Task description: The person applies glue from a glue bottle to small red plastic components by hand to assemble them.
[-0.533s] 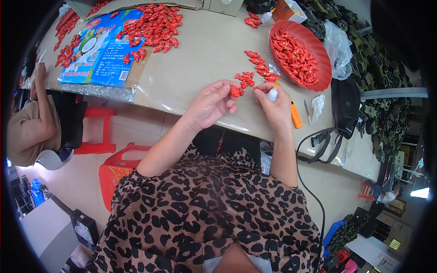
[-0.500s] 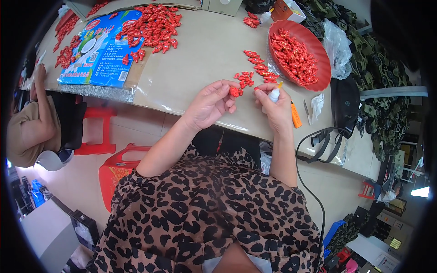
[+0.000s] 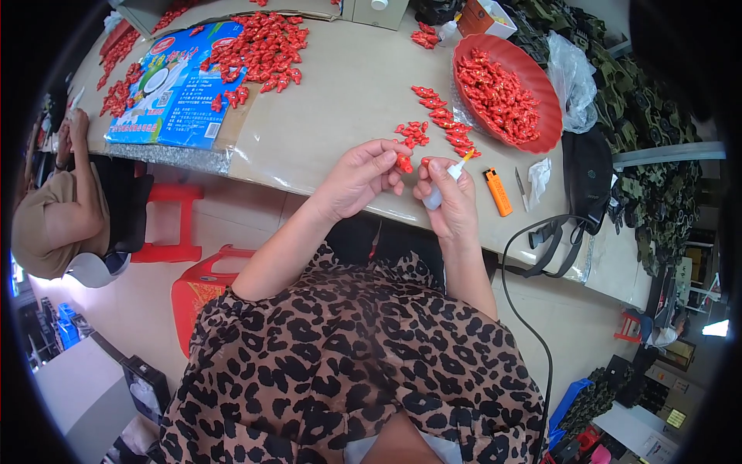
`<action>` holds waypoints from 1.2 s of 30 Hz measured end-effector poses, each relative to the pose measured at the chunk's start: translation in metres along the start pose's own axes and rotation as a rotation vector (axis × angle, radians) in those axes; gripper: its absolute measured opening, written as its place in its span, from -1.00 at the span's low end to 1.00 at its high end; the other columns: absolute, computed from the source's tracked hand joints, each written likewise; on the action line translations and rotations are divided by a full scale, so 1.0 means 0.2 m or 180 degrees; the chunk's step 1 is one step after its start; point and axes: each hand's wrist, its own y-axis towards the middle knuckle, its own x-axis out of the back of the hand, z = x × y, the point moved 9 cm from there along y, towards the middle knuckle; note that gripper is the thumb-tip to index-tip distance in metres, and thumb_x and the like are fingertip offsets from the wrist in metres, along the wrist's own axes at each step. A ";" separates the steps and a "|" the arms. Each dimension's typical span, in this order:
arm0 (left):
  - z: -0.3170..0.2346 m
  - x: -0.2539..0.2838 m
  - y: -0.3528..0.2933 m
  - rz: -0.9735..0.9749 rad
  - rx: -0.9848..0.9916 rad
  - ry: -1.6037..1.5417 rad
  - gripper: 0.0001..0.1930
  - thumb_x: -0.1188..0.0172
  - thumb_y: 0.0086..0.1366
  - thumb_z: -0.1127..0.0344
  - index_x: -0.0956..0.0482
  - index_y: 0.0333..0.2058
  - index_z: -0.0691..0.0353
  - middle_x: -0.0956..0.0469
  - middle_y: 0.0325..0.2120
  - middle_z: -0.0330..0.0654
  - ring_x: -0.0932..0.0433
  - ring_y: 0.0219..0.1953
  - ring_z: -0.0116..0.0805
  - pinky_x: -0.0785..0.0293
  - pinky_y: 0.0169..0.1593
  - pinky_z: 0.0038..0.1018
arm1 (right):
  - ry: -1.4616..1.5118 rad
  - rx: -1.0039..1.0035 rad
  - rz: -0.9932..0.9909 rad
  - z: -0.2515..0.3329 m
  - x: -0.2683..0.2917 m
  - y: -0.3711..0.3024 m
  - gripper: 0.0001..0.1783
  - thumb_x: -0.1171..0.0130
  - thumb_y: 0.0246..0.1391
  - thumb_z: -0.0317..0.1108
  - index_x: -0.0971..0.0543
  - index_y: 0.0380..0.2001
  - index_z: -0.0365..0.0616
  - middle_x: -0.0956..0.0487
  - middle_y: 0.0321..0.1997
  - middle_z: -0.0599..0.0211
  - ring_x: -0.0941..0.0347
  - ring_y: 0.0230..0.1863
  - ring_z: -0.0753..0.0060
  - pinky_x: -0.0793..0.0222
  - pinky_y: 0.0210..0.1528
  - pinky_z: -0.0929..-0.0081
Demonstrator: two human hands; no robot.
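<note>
Pinched in the fingers of my left hand [image 3: 362, 176] is a small red figurine [image 3: 404, 162]. My right hand [image 3: 450, 197] is closed around a white glue bottle [image 3: 443, 188] whose yellow tip [image 3: 467, 155] points up to the right. Between that hand's thumb and forefinger a tiny red piece [image 3: 425, 162] shows, close to the figurine but apart from it. Just beyond my hands lies a small cluster of red pieces [image 3: 413, 133]. A row of red figurines [image 3: 442, 117] runs along the table beside a red scalloped bowl [image 3: 550, 116] full of similar red pieces.
An orange lighter [image 3: 498, 192], a thin blade [image 3: 522, 188] and a crumpled tissue [image 3: 539, 179] lie right of my hands. A black strapped bag [image 3: 585, 182] rests at the right edge. Far left, more figurines lie on blue printed cardboard [image 3: 185, 108]; a co-worker [image 3: 66, 209] sits there.
My right hand has moved slightly left, nearer the left hand, and the bottle has tilted to the right. More of the orange lighter now shows. My left hand stays nearly in place.
</note>
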 end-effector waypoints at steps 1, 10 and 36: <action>0.00 0.00 0.00 0.0033 -0.0009 0.0043 -0.78 0.10 0.21 0.33 -0.37 -0.23 0.31 -0.37 -0.46 -0.25 -0.35 -0.47 -0.53 -0.37 -0.35 -0.56 | -0.0089 0.0173 -0.0047 0.00 0.01 0.00 -0.91 -0.08 -0.08 -0.44 -0.41 -0.49 -0.22 -0.41 -0.56 0.34 -0.27 -0.60 0.61 -0.21 -0.54 0.68; 0.00 -0.02 0.00 -0.0011 -0.0054 0.0338 -0.78 0.09 0.20 0.32 -0.37 -0.23 0.32 -0.39 -0.47 -0.22 -0.38 -0.48 -0.50 -0.38 -0.36 -0.57 | -0.0629 0.0917 -0.0250 0.04 -0.02 -0.03 -0.89 -0.08 -0.07 -0.41 -0.39 -0.53 -0.19 -0.39 -0.61 0.41 -0.26 -0.59 0.65 -0.17 -0.53 0.73; 0.01 -0.01 0.00 -0.0139 -0.0011 0.0474 -0.80 0.07 0.18 0.37 -0.38 -0.24 0.33 -0.41 -0.49 -0.23 -0.38 -0.50 -0.53 -0.42 -0.35 -0.53 | -0.1697 0.1324 -0.0435 0.12 0.00 -0.06 -0.85 -0.09 -0.07 -0.41 -0.38 -0.61 -0.17 -0.35 -0.68 0.54 -0.19 -0.63 0.80 -0.08 -0.59 0.81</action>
